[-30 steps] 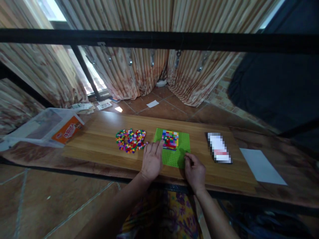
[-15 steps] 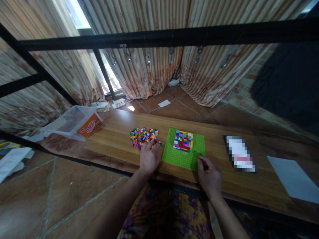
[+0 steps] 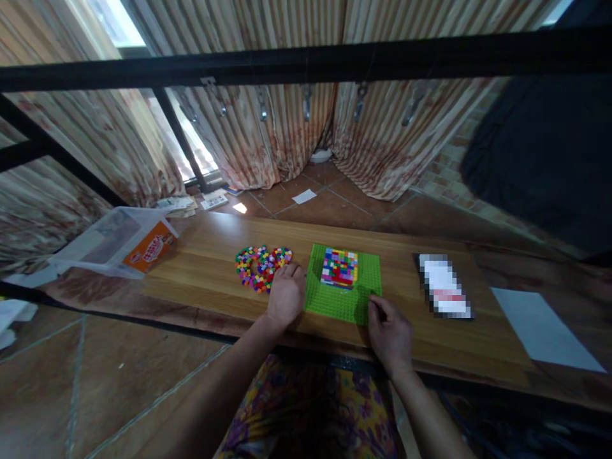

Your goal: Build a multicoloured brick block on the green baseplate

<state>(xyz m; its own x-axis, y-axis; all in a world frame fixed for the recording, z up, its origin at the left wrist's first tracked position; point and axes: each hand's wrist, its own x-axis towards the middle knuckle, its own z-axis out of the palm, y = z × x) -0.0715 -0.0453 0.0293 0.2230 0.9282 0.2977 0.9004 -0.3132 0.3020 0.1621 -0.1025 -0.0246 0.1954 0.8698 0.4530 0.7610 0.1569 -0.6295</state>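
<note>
A green baseplate [image 3: 335,299] lies on the wooden board [image 3: 201,261], with a block of small multicoloured bricks [image 3: 340,266] built on its far half. Left of it lies a loose pile of coloured bricks [image 3: 261,265]. My left hand [image 3: 285,296] rests between the pile and the plate's left edge, fingers curled down at the pile's near side; what they hold, if anything, is hidden. My right hand [image 3: 389,331] sits at the plate's near right corner with fingers pinched together on the plate's edge.
A clear plastic tub [image 3: 112,242] with an orange label lies tipped at the left. A phone [image 3: 444,294] and a white sheet [image 3: 542,328] lie to the right. A black metal bar [image 3: 306,60] crosses overhead; curtains hang behind.
My left hand has drawn back from the baseplate's built bricks to the loose pile's near edge. The right hand has stayed at the plate's corner. The head camera has shifted.
</note>
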